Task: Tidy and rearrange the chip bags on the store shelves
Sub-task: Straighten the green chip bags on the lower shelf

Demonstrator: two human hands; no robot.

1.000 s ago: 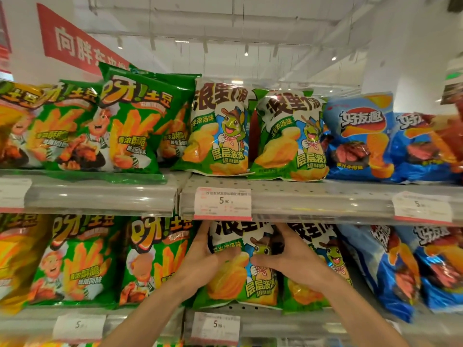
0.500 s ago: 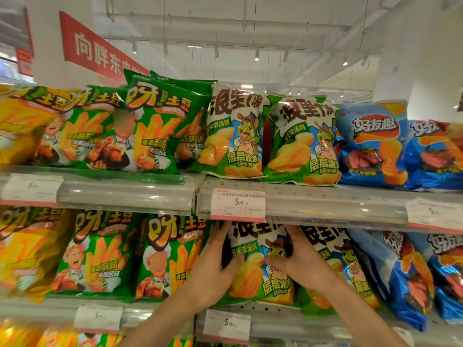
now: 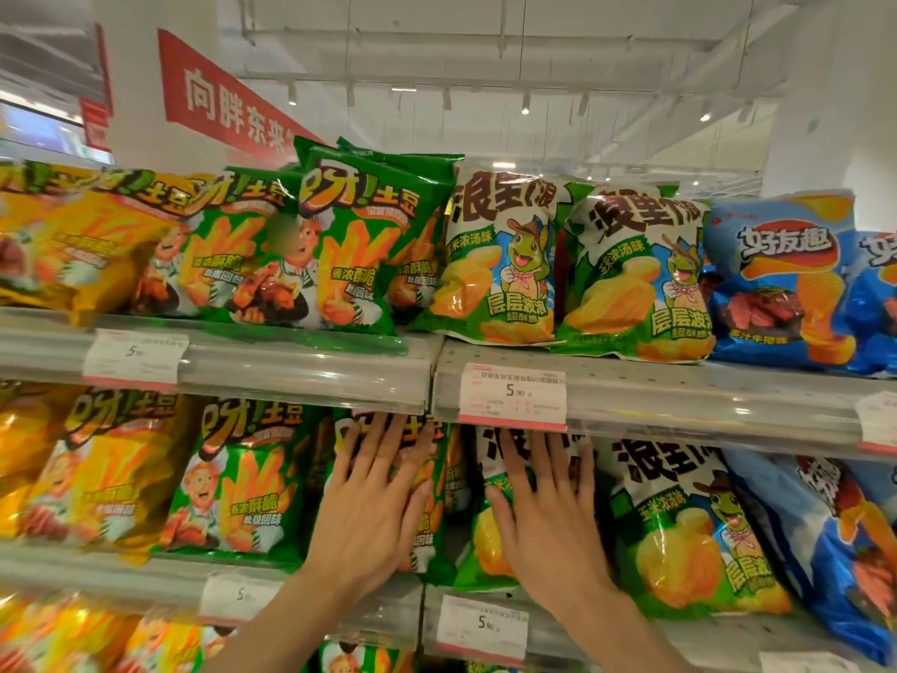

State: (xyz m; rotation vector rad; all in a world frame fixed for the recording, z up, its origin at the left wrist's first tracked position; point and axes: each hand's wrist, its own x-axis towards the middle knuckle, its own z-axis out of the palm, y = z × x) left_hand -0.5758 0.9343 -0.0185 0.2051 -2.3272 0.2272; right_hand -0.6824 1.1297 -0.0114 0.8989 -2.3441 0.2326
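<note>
On the middle shelf, my left hand [image 3: 376,502] lies flat with fingers spread on a green potato-stick bag [image 3: 427,527]. My right hand [image 3: 548,507] presses flat on a white-and-green turtle chip bag [image 3: 490,541] just to the right of it. Neither hand grips a bag. A second turtle chip bag [image 3: 679,527] stands to the right of my right hand. Another green potato-stick bag [image 3: 242,483] stands to the left of my left hand.
The top shelf [image 3: 679,391] carries yellow bags [image 3: 73,240], green bags [image 3: 349,250], two turtle bags [image 3: 500,259] and blue bags [image 3: 781,279]. Blue bags [image 3: 835,541] fill the middle shelf's right end. Price tags [image 3: 512,395] line the shelf edges. A red sign [image 3: 228,104] hangs behind.
Both hands let go of the turtle chip bag they held from both sides. The left hand moved left onto the green bag; both now lie flat. The view shifted left.
</note>
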